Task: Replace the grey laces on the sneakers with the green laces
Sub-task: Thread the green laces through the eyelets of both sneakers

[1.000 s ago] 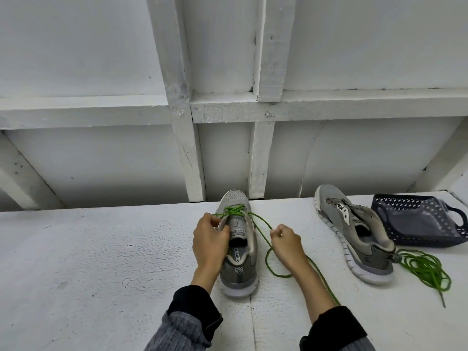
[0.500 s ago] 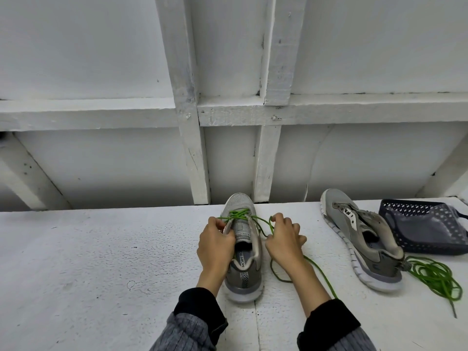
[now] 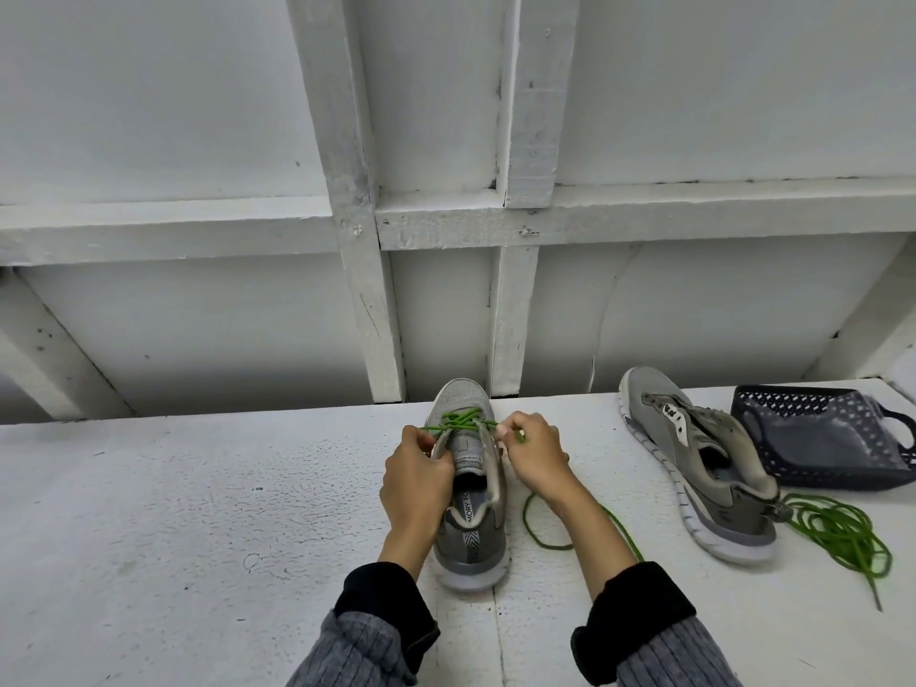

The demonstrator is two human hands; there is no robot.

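From the head camera, a grey sneaker [image 3: 468, 493] stands upright on the white table [image 3: 173, 528], toe pointing away toward the white wooden wall [image 3: 198, 314], with a green lace [image 3: 458, 421] crossed through its front eyelets. The left hand [image 3: 416, 483] is curled against the sneaker's left side, fingers pinching the lace where it leaves the eyelets. The right hand [image 3: 535, 461] sits at the sneaker's right edge, fingertips closed on the other strand of the same lace, whose loose length loops over the table under the right forearm. To the right, well apart, the second sneaker [image 3: 694, 468] lies tilted onto its side, with no lace in its eyelets. A bundle of green lace [image 3: 842, 535] lies just beside its heel. Behind that, a dark perforated basket [image 3: 818, 438] rests at the table's far right
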